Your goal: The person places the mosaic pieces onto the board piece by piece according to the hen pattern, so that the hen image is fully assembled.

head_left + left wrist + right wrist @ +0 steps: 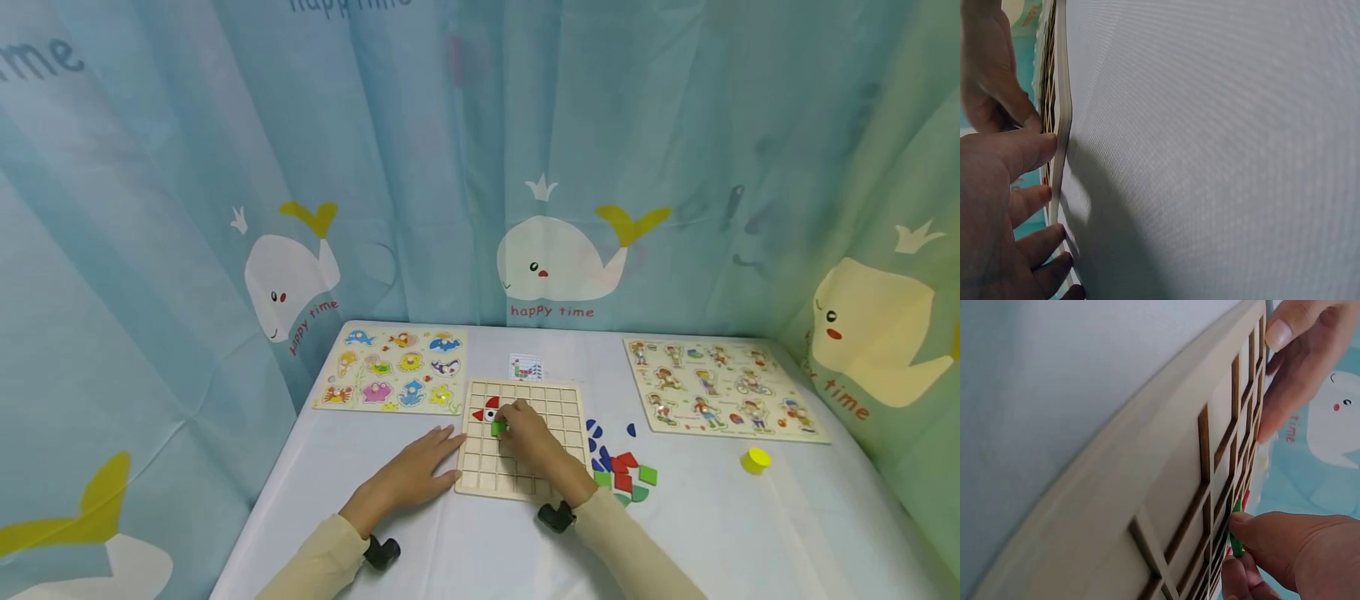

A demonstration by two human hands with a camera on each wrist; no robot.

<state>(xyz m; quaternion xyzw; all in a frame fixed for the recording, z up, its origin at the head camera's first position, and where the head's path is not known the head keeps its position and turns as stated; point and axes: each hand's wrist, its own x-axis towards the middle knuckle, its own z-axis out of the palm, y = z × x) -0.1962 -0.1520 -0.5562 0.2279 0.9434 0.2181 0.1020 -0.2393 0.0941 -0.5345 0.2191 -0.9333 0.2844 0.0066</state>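
A wooden grid board (483,482) lies on the white table. My right hand (531,435) is over its middle and pinches a green square tile (1237,532) between thumb and fingers, low over the cells. Just left of those fingertips, several pieces sit in cells: a red quarter-round piece (492,402), a red triangle (477,415) and a white tile with a dark dot (491,415). With fingers spread, my left hand (415,468) touches the board's left edge; in the left wrist view its fingertips (1047,145) rest along that rim.
Loose blue, red and green pieces (622,482) lie right of the board. A small pattern card (526,367) is behind it. Picture puzzle boards stand at back left (390,367) and back right (723,387). A yellow cylinder (755,460) sits at the right.
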